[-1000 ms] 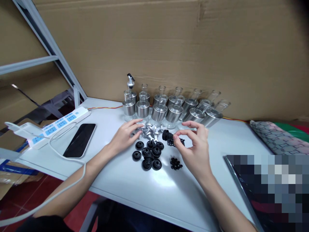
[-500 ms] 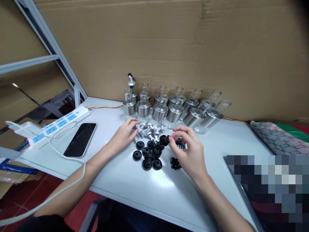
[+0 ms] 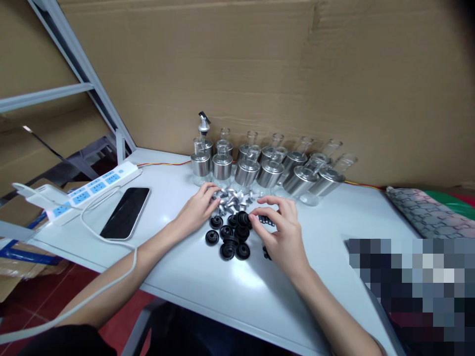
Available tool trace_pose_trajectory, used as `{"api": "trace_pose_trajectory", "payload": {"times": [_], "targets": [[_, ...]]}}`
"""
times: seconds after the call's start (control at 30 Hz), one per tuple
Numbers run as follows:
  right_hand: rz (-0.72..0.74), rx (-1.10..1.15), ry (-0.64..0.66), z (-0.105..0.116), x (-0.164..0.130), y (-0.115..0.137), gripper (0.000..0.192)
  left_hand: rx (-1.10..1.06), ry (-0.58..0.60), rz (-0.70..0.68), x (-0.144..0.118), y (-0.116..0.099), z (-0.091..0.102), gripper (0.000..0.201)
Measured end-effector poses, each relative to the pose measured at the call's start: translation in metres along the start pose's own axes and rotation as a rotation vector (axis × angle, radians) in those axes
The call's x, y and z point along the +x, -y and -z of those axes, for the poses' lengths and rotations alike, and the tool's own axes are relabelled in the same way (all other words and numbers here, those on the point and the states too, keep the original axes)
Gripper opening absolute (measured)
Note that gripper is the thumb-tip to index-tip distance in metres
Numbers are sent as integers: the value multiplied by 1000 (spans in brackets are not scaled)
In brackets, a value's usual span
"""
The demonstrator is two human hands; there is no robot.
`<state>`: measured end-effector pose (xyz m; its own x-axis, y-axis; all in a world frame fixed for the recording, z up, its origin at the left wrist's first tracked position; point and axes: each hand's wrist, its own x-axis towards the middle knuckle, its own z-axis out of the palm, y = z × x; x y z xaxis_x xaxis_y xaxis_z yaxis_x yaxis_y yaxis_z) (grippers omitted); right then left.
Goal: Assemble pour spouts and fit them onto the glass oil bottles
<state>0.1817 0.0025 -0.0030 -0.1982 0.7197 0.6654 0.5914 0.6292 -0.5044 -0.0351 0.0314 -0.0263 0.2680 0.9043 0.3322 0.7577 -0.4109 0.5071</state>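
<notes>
Broadly, a smooth pale table (image 3: 208, 277) fills the middle of the frame, with clear glass bottles (image 3: 247, 174) in shiny metal sleeves standing across its upper part. Left of centre, the left hand (image 3: 198, 205) curls its fingers loosely beside heaped shiny metal pieces (image 3: 233, 201); whether they grip one I cannot tell. Round, tiered black caps (image 3: 243, 251) cluster below centre. Just above them, the right hand (image 3: 280, 230) pinches a ribbed black stopper (image 3: 243, 218), its long axis seemingly sideways, pointing frame-left.

A black sleeve (image 3: 70, 341) leaves the left forearm (image 3: 152, 254) bare.
</notes>
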Motion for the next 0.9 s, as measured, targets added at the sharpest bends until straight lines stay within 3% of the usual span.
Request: {"api": "trace_pose_trajectory", "payload": {"times": [0.23,0.5,0.9], "targets": [[-13,-45,64,-18,-4,12,9,-4,42,-20,0,-5,3,30],[-39,-8,178,-22,-5,11,11,-5,66,-12,-1,-6,6,31],[-185,80,235,-5,-4,-2,34,42,62,-21,-1,-2,7,30]]}}
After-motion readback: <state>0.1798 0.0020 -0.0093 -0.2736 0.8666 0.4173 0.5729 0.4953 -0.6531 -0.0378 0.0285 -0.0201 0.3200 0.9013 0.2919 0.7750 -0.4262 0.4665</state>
